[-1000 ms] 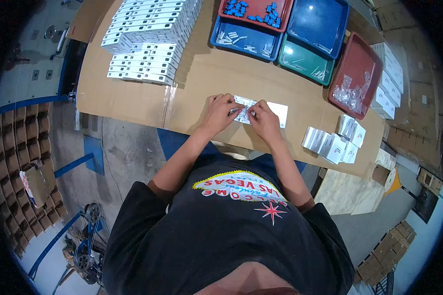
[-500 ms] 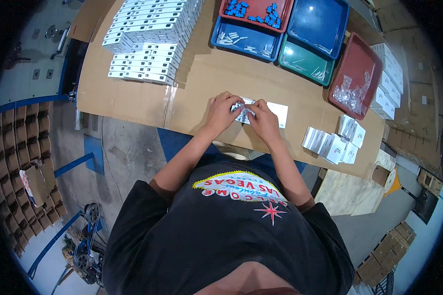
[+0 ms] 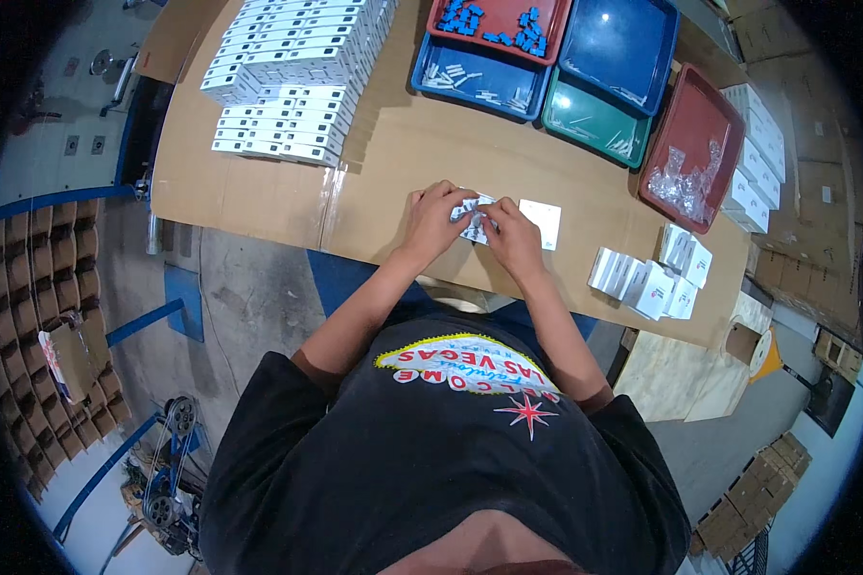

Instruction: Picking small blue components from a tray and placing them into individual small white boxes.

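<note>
A cardboard-covered surface [image 3: 259,196] is seen from above, with the person's dark-shirted shoulders at six o'clock and both bare forearms reaching up toward the centre. At about ten o'clock, rows of stacked white boxes [image 3: 292,81] are laid out on the surface. Just left of centre, the left hand [image 3: 434,218] is closed with its fingers curled around one end of a small white box [image 3: 474,220], which is held just above the surface near its front edge. The other end of the same box is gripped by the right hand [image 3: 510,235], also closed, so that the two hands nearly touch around it. A flat white card [image 3: 543,220] lies on the surface just beside the right hand, toward three o'clock. At twelve o'clock, a blue tray [image 3: 479,77] with small white parts sits below a red tray [image 3: 499,21] holding blue pieces. Toward one o'clock, a second blue tray [image 3: 618,43] and a green tray [image 3: 594,120] are set side by side, touching. At two o'clock, a red tray [image 3: 695,144] holds clear plastic bags. At about three o'clock, a loose cluster of white boxes [image 3: 647,278] rests near the surface's right edge.
</note>
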The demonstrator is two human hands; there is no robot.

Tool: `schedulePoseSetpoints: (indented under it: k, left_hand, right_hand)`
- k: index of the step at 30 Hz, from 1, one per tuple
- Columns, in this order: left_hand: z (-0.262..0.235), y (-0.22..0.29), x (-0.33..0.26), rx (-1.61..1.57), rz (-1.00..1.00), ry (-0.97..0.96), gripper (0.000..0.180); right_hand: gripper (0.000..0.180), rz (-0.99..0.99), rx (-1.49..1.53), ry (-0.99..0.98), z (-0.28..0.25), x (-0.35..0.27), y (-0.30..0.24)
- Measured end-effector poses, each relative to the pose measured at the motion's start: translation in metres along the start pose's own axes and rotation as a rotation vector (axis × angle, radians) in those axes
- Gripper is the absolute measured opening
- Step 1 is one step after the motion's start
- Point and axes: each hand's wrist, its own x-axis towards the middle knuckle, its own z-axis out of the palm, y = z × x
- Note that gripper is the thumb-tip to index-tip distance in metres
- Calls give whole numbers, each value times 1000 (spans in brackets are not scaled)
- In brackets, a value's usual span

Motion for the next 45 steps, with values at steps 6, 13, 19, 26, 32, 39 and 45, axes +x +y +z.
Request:
schedulePoseSetpoints:
  k: [6,13,19,26,32,39,45]
  left_hand:
    - [-2,-1,-2,26,15,3,19]
    - [-2,-1,-5,97,54,43,18]
    - [-1,-3,-7,83,49,56,18]
    - [4,-5,-8,45,31,67,20]
    - [1,-3,-7,11,-7,38,21]
    - [-4,-14,-13,-156,-2,130,34]
    - [-19,-10,-11,36,227,79,62]
  right_hand:
    - [18,-52,-59,-25,-1,1,0]
    - [15,-9,14,57,6,-2,4]
    - [19,223,80,64,4,3,-7]
    - [33,453,-57,-99,-5,18,-7]
    - [22,417,216,-132,-3,18,36]
    - [15,253,295,-63,-34,12,32]
    - [19,229,272,-77,-33,10,22]
